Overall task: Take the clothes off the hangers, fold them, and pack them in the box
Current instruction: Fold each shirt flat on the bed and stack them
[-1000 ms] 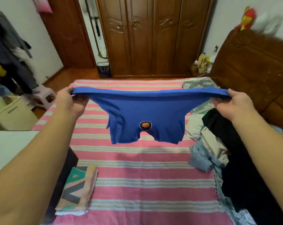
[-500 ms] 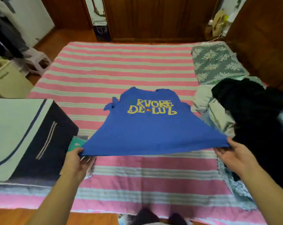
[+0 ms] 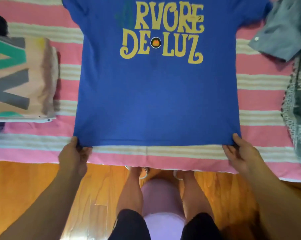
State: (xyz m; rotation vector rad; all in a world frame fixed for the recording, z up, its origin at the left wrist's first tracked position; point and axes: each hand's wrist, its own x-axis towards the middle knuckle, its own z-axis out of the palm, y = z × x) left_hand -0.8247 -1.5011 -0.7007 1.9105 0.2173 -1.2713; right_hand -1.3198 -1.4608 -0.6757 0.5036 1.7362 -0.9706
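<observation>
Both hands pinched the hem corners of a blue T-shirt (image 3: 156,94) lying flat on the striped bedspread (image 3: 260,94): left hand (image 3: 73,158), right hand (image 3: 239,153). Left of the shirt sat a folded garment (image 3: 21,77); right, a grey shirt (image 3: 281,32). Yellow lettering read "RVORE DE LUZ".

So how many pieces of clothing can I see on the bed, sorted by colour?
Blue: 1, the printed T-shirt, laid flat, its hem held by the left hand and right hand.
Pink, green and grey: 1, the folded garment at left.
Grey-blue: 1, the buttoned shirt at right.
Dark patterned: 1, the fabric at the right edge.
Total: 4
</observation>
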